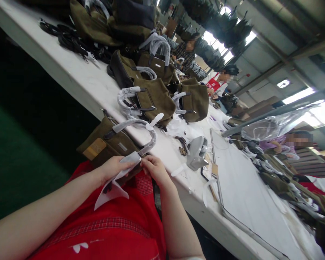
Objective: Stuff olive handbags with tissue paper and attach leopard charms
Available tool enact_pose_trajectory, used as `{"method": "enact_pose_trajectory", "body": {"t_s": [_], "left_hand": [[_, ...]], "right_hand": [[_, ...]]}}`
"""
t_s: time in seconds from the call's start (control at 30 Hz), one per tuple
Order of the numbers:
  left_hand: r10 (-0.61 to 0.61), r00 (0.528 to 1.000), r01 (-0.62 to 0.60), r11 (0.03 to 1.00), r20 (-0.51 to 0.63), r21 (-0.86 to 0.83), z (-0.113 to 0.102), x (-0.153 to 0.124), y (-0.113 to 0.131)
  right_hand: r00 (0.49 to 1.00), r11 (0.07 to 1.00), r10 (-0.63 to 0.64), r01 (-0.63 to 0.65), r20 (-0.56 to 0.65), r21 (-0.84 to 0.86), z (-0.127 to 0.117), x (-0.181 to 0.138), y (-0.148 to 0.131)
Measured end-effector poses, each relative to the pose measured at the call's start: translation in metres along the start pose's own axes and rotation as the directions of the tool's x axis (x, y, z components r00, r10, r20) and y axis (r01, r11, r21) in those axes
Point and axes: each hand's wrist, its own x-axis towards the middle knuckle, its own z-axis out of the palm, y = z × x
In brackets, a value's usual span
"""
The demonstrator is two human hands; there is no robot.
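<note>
An olive-green handbag (119,139) leans between my lap and the table edge, its handle (151,139) wrapped in clear plastic and a tan tag (95,148) on its side. My left hand (115,169) is closed on a white sheet of wrapping (126,167), thumb on top, the loose end hanging over my red apron. Something dark shows beneath that sheet. At its upper end, my right hand (154,169) pinches with thumb and fingertips beside a small shiny spot; what lies between them is too small to make out.
More olive bags (155,99) stand on the white table (94,81) beyond my hands. Black straps (70,39) lie at the far left. To the right are a grey tape dispenser (197,153), a chain (182,146) and white strips (179,169). Several people work across the table.
</note>
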Motion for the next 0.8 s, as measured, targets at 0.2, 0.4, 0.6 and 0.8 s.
{"method": "enact_pose_trajectory", "body": {"t_s": [0.2, 0.4, 0.6, 0.8], "left_hand": [[0.012, 1.000, -0.012, 1.000, -0.009, 0.020, -0.001, -0.001, -0.001], [0.011, 1.000, -0.011, 1.000, 0.020, 0.002, -0.003, 0.001, -0.005], [0.004, 1.000, -0.003, 0.999, 0.030, -0.033, -0.005, 0.005, -0.011], [-0.017, 0.994, 0.034, 0.987, 0.104, -0.159, -0.007, 0.000, -0.010]], "right_hand": [[0.994, 0.992, -0.105, 0.102, 0.034, 0.077, 0.008, 0.005, -0.011], [0.999, 0.996, 0.027, -0.031, -0.047, -0.081, 0.015, 0.014, 0.008], [0.968, 0.928, 0.128, -0.194, -0.214, -0.318, 0.019, 0.019, 0.016], [0.970, 0.955, 0.191, -0.219, -0.151, -0.199, 0.021, 0.019, 0.021]]}}
